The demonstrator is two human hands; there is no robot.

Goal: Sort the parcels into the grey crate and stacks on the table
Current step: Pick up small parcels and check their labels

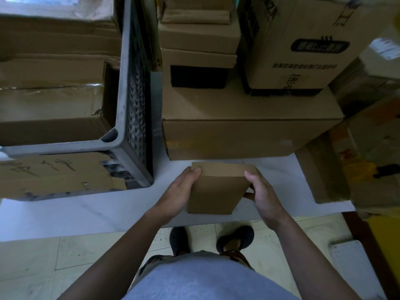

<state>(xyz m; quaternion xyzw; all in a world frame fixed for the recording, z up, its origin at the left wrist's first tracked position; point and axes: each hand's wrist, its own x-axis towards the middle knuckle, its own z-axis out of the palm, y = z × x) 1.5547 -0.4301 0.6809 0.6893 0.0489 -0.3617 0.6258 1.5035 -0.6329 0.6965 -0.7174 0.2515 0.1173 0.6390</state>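
A small plain brown cardboard parcel [218,189] stands on the white table [86,211] near its front edge. My left hand [180,189] grips its left side, thumb on the top edge. My right hand [263,191] grips its right side. The grey crate [129,109] stands at the left, with cardboard boxes inside it. Right behind the parcel lies a large flat carton [249,137] that carries a stack of smaller boxes [197,61].
A tall printed carton [303,46] stands on the large carton at the back right. More boxes [337,169] crowd the table's right end. A cardboard sheet with handwriting [54,172] leans on the crate's front. Below, tiled floor and my feet.
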